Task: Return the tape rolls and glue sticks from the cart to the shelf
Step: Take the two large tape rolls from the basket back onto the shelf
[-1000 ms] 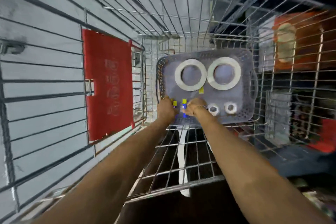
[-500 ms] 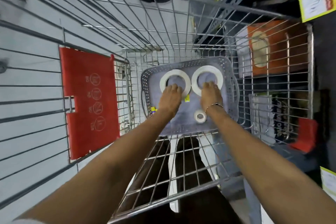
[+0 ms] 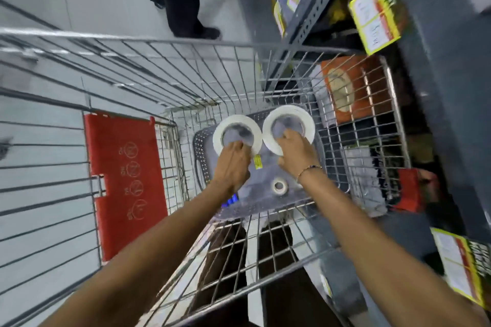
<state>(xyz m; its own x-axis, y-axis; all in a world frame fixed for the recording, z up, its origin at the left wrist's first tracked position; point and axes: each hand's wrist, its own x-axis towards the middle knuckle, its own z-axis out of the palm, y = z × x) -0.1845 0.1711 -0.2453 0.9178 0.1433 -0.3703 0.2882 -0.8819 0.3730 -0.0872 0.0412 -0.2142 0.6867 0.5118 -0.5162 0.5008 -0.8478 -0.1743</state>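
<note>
**Tape rolls and glue sticks in the cart**

Two large white tape rolls sit side by side at centre frame, left roll [image 3: 237,134] and right roll [image 3: 288,129], each tilted and gripped at its near rim. Below them, a small white tape roll [image 3: 280,186] lies flat. A yellow-labelled glue stick [image 3: 257,161] lies between the large rolls' near edges.

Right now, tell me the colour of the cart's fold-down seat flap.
Red, with white circular symbols; the head view shows it clearly.
</note>
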